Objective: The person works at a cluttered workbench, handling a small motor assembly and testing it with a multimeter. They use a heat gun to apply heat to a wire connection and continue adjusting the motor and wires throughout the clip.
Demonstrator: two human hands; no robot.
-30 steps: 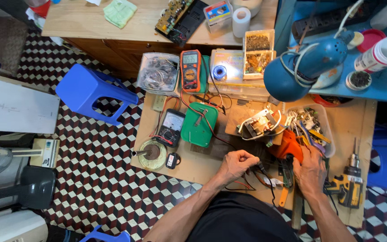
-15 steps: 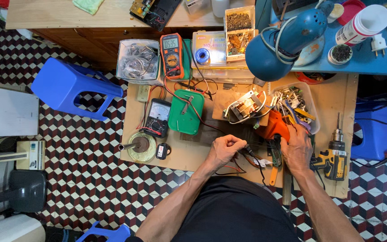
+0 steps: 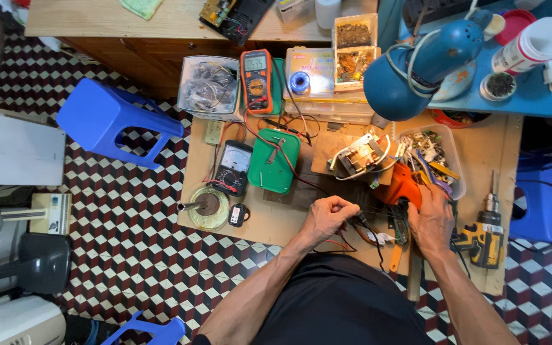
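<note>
Just below the orange tool [image 3: 401, 185] on the desk [image 3: 499, 160], the left hand [image 3: 327, 214] is curled shut pinching a dark probe lead [image 3: 360, 220] while the right hand [image 3: 430, 220] lies loosely open over the small circuit board [image 3: 396, 227] (wires attached, so the work looks midway).

Bright, even overhead light, soft shadows on the worktop [image 3: 276, 223], sharp centre, picture edges bent, perhaps slightly soft

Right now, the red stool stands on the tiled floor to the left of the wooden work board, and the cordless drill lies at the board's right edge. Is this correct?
Not quite: the stool is blue, not red, as the head view shows. The rest holds: it stands on the tiled floor left of the wooden work board, and the cordless drill lies at the board's right edge.
</note>
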